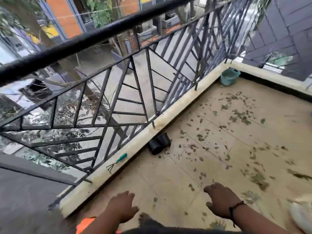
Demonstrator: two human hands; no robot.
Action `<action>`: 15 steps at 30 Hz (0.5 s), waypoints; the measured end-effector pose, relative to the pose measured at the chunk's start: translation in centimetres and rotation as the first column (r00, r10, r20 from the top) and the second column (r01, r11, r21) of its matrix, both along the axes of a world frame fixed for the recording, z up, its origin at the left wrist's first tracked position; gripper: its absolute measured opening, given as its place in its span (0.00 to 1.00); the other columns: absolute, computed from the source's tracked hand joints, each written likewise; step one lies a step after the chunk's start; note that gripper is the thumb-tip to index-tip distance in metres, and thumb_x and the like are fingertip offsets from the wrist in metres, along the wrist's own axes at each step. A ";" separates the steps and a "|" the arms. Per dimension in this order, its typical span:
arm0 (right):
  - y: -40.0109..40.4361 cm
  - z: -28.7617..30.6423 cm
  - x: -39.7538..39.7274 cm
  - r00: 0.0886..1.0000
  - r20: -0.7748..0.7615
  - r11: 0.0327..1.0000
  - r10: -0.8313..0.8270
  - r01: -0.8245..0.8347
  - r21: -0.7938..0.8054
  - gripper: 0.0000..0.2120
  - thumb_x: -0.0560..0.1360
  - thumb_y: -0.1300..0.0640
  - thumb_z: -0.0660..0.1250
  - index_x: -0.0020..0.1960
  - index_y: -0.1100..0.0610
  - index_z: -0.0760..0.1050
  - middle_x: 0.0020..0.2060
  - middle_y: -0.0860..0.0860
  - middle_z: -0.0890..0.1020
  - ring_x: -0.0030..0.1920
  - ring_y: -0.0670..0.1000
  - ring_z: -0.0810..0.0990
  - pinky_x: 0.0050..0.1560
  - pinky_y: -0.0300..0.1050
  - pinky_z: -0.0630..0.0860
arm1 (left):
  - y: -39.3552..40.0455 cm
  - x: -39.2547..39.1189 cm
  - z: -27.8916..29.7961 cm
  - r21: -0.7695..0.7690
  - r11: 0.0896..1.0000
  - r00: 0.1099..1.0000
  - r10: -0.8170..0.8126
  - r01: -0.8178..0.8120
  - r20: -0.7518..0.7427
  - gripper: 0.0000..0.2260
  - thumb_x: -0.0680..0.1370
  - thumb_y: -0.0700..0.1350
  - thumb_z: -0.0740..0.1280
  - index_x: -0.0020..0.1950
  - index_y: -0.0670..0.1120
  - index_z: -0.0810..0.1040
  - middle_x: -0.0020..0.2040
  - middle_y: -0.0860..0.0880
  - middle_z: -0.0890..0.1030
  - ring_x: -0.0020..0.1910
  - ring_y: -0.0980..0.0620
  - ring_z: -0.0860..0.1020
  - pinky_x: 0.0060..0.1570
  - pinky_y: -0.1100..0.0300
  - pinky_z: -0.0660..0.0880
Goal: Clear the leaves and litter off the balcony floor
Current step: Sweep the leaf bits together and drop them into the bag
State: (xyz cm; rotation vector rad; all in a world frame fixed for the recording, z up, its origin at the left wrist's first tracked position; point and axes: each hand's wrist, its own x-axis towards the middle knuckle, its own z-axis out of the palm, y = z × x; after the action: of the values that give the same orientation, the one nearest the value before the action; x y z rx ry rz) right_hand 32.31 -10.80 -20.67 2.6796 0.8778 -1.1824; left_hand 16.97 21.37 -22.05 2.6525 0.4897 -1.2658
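Note:
Dry leaves and bits of litter (236, 115) lie scattered over the beige tiled balcony floor (168, 174), thickest in the middle and toward the right. My left hand (122, 206) and my right hand (221, 200) reach forward over the near floor, palms down, fingers relaxed, holding nothing. A dark cord bracelet circles my right wrist. The picture is blurred by motion.
A black metal railing (135, 78) on a pale kerb (177, 108) bounds the left side. Two black pots (159, 143) lie on their sides by the kerb. A small green-handled hand rake (117, 162) rests on the kerb. A teal watering can (229, 76) stands in the far corner.

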 end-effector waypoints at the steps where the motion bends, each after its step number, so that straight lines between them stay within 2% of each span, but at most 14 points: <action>1: -0.8 -0.3 -0.3 1.000 -0.003 1.000 -0.017 0.017 -0.007 0.22 0.80 0.46 0.60 0.72 0.51 0.64 0.67 0.52 0.70 0.70 0.54 0.65 0.66 0.50 0.68 | 0.0 -0.2 -0.1 0.010 1.000 1.000 -0.005 0.005 -0.001 0.30 0.79 0.63 0.59 0.78 0.51 0.62 0.77 0.46 0.63 0.74 0.46 0.65 0.72 0.54 0.63; 6: -3.2 -1.9 -1.8 0.995 -0.031 0.994 -0.095 0.094 -0.057 0.22 0.80 0.45 0.58 0.72 0.51 0.64 0.67 0.52 0.71 0.68 0.55 0.66 0.64 0.50 0.69 | 0.5 1.4 -1.1 0.064 0.996 0.998 -0.070 0.070 0.002 0.28 0.78 0.63 0.58 0.76 0.53 0.64 0.74 0.50 0.67 0.73 0.47 0.67 0.70 0.51 0.64; 10: -3.0 -3.2 -3.1 0.991 -0.046 0.984 -0.125 0.118 -0.131 0.21 0.80 0.45 0.58 0.70 0.50 0.64 0.66 0.51 0.71 0.68 0.53 0.67 0.64 0.49 0.70 | 0.9 3.2 -3.1 0.024 0.994 0.994 -0.109 0.109 0.002 0.26 0.80 0.60 0.58 0.76 0.52 0.64 0.75 0.49 0.67 0.72 0.46 0.68 0.70 0.50 0.64; 15: -0.4 -4.4 -4.0 0.970 -0.036 0.961 -0.239 0.231 -0.154 0.19 0.80 0.45 0.55 0.69 0.48 0.65 0.65 0.49 0.72 0.68 0.52 0.67 0.63 0.46 0.69 | 4.8 4.8 -4.5 -0.056 0.987 0.988 -0.150 0.151 0.023 0.27 0.81 0.60 0.57 0.78 0.51 0.62 0.78 0.47 0.61 0.75 0.46 0.63 0.73 0.52 0.59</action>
State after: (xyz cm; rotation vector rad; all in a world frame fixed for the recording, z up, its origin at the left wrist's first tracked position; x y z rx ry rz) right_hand 28.33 -11.16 -25.03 2.6965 0.4637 -1.3147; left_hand 21.76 26.20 -26.59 2.6936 0.2491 -1.2729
